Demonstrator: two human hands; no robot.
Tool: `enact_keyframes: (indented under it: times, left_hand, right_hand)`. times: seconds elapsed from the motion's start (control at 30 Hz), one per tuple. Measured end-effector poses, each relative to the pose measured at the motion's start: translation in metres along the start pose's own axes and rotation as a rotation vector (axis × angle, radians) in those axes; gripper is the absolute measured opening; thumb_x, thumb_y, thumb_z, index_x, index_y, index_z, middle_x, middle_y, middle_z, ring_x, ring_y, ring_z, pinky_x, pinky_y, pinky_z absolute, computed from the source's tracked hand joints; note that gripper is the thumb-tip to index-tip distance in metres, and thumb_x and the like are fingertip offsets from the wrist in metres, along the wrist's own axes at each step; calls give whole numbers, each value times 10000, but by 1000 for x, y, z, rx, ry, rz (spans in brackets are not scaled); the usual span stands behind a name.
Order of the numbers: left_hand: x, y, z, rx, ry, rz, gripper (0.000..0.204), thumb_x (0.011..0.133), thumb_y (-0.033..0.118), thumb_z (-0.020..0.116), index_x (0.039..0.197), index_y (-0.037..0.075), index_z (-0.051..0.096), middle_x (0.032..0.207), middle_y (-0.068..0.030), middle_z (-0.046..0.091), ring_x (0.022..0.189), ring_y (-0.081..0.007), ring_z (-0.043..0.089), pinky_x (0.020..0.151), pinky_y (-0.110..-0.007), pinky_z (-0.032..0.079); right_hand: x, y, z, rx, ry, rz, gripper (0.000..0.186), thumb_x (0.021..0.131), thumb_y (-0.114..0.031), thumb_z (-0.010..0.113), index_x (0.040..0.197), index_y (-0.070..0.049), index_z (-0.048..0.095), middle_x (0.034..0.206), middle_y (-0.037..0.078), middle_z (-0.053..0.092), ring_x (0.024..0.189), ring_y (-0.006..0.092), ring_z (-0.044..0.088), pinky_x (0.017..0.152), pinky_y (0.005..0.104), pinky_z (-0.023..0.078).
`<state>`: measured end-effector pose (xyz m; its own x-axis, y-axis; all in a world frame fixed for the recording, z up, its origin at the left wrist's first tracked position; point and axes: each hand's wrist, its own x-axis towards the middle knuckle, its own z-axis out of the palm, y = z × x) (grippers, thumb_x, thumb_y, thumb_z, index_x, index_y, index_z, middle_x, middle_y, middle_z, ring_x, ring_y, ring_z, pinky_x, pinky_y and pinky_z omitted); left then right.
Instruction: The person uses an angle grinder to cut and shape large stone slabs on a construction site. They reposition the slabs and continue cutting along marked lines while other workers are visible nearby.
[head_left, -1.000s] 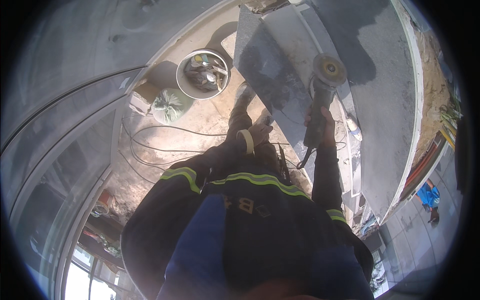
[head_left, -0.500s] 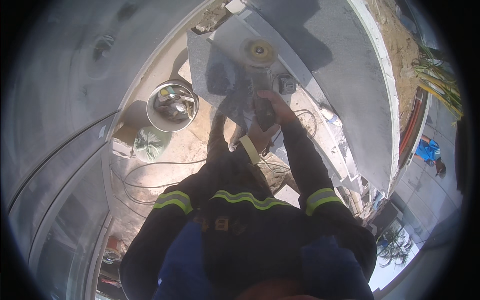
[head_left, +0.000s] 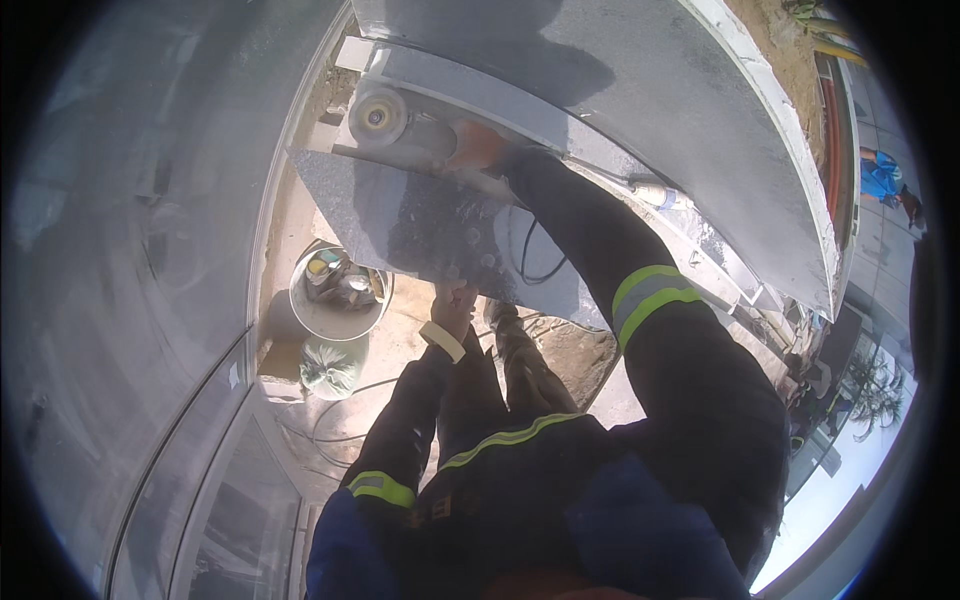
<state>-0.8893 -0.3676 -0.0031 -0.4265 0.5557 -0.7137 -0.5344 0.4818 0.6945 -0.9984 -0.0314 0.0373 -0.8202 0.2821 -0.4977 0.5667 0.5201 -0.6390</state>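
Note:
An angle grinder (head_left: 428, 142) with a pale round disc is in my right hand (head_left: 474, 146), which is closed around its body. The grinder lies beyond the far edge of a speckled grey stone slab (head_left: 385, 215), its disc over the pale ledge strip. At the slab's near edge, my left hand (head_left: 456, 304) is closed on the stone, its fingertips partly hidden. A cream ring like a roll of tape (head_left: 442, 341) circles my left wrist. A dark cable loop (head_left: 532, 250) rests on the slab's right part.
A white bucket of debris (head_left: 340, 318) stands left of the slab, beside a tied pale green bag (head_left: 328, 370). A large grey slab surface (head_left: 680, 130) spans the far side. Cables trail across the ground. Glass panels line the left; a person in blue (head_left: 880, 178) is at far right.
My left hand has left the grinder and now grips the slab's near edge. My right hand has carried the grinder leftward, past the slab's far edge. The view has shifted.

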Motion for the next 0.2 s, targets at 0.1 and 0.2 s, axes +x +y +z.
enact_keyframes:
  times: [0.1,0.2]
  left_hand:
    - [-36,-47,-40,115,105,-151,286,991,222,673,1178,11,624,936,-80,677,700,-148,665,579,-282,582]
    - [-20,-65,-49,157,18,-170,236,971,203,653,1074,-10,660,883,-98,709,646,-135,672,548,-288,601]
  right_hand:
    - [-12,33,26,4,175,78,808,718,-348,803,1398,8,551,1357,253,614,1260,392,598,1060,431,476]
    - [-30,53,-5,-185,189,196,903,764,-432,783,1514,-54,451,1548,217,448,1463,345,388,1184,468,358]
